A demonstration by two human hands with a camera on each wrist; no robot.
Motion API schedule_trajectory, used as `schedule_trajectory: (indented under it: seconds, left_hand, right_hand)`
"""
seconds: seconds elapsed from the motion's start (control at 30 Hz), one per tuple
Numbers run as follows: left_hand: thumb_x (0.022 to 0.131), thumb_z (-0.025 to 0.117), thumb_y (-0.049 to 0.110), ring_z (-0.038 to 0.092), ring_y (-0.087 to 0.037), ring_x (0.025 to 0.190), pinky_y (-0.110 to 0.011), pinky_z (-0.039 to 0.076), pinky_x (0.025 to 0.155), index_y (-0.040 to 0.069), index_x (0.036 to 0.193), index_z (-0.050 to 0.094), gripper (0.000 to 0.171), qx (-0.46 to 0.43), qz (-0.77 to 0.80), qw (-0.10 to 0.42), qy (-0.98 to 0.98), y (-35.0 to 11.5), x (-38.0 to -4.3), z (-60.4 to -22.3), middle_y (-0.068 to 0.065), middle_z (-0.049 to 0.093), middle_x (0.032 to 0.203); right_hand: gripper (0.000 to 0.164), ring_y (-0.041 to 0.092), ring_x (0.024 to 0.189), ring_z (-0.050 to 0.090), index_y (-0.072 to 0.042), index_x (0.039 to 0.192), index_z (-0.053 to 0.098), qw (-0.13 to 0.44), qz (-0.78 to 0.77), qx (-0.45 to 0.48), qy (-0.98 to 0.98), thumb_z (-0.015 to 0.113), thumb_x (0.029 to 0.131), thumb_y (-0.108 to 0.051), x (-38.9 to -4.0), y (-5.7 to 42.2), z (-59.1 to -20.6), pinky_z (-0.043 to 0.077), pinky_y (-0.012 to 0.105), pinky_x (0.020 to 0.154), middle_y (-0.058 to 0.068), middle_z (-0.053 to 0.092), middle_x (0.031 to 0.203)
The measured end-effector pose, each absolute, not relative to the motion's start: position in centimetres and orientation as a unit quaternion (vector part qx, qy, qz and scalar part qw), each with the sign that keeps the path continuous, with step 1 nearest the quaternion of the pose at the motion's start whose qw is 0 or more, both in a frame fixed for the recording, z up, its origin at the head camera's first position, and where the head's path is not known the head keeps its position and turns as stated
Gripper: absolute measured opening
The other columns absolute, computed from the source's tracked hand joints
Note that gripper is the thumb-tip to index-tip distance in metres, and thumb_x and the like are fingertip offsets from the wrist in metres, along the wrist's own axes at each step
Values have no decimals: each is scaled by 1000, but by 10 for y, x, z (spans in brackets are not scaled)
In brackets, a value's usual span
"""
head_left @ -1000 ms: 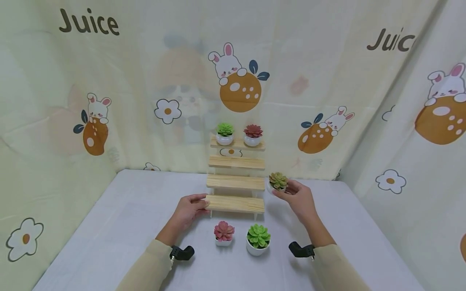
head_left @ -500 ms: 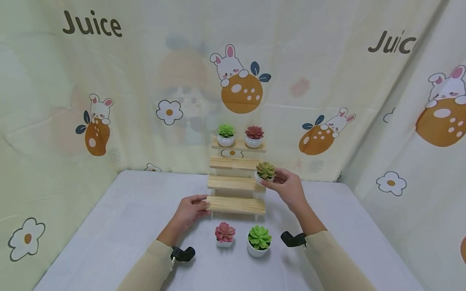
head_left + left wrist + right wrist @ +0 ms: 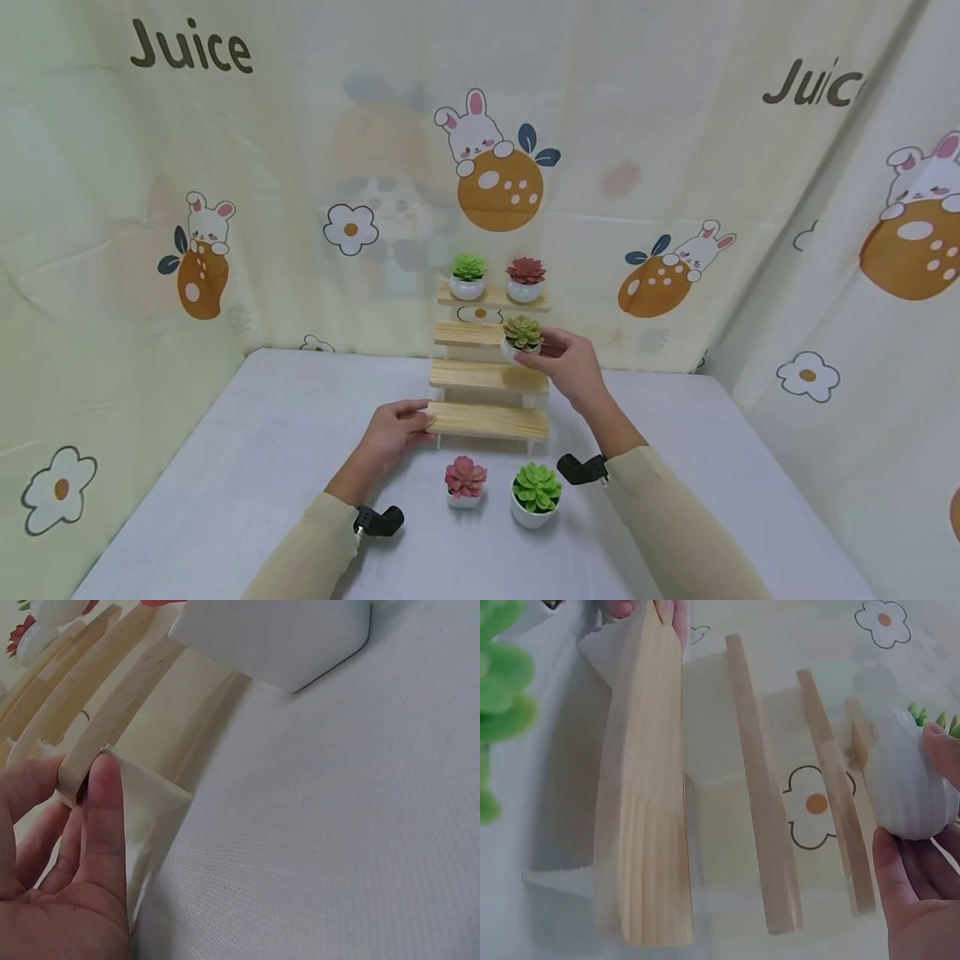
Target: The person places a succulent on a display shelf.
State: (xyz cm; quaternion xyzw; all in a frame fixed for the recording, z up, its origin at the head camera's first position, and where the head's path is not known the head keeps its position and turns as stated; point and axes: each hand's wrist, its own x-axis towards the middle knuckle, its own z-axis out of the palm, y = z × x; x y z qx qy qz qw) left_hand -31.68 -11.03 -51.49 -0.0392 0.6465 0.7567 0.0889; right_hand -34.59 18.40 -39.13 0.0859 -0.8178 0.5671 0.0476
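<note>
A stepped wooden plant stand [image 3: 487, 419] with several boards stands at the back of the table. My left hand [image 3: 392, 433] pinches the left end of its lowest board, thumb and fingers on opposite faces in the left wrist view. My right hand [image 3: 576, 368] holds an olive-green potted succulent [image 3: 522, 333] by its ribbed white pot [image 3: 913, 787]. That plant is upright and overlaps the right part of the second board from the top in the head view. On the top board sit a bright green succulent [image 3: 468, 277] and a dark red succulent [image 3: 526, 280].
In front of the stand, a pink succulent [image 3: 465, 482] in a small white pot and a larger green succulent [image 3: 536, 495] stand on the white-covered table [image 3: 300, 467]. A printed curtain [image 3: 300, 150] hangs close behind the stand.
My right hand has carried the olive-green succulent leftward and up, from beside the stand to in front of its second board from the top. My left hand keeps its grip on the lowest board.
</note>
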Motion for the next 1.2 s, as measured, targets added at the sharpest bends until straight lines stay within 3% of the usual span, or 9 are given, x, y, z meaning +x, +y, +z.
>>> schedule_trajectory:
  seconds: [0.47, 0.7, 1.2]
  left_hand:
    - [95, 67, -2, 71, -20, 90, -33, 66, 81, -5, 133, 63, 38, -41, 757, 88, 646, -108, -319, -514, -21, 70, 114]
    - [96, 66, -2, 70, -20, 90, -33, 66, 81, -7, 134, 61, 39, -39, 754, 89, 650, -110, -317, -514, -23, 70, 116]
    - [96, 66, -3, 71, -20, 90, -34, 66, 81, -8, 134, 61, 39, -31, 754, 83, 651, -110, -316, -515, -23, 71, 113]
  right_hand:
    - [66, 29, 119, 68, -10, 138, 65, 36, 581, 111, -805, 90, 80, -29, -363, 150, -384, 61, 34, 95, 15, 69, 133]
    - [59, 27, 112, 71, -10, 132, 69, 56, 567, 121, -813, 90, 80, -29, -375, 137, -389, 63, 35, 91, 14, 74, 123]
    - [57, 25, 109, 72, -5, 129, 70, 66, 554, 108, -823, 90, 80, -28, -386, 111, -386, 63, 36, 91, 14, 75, 120]
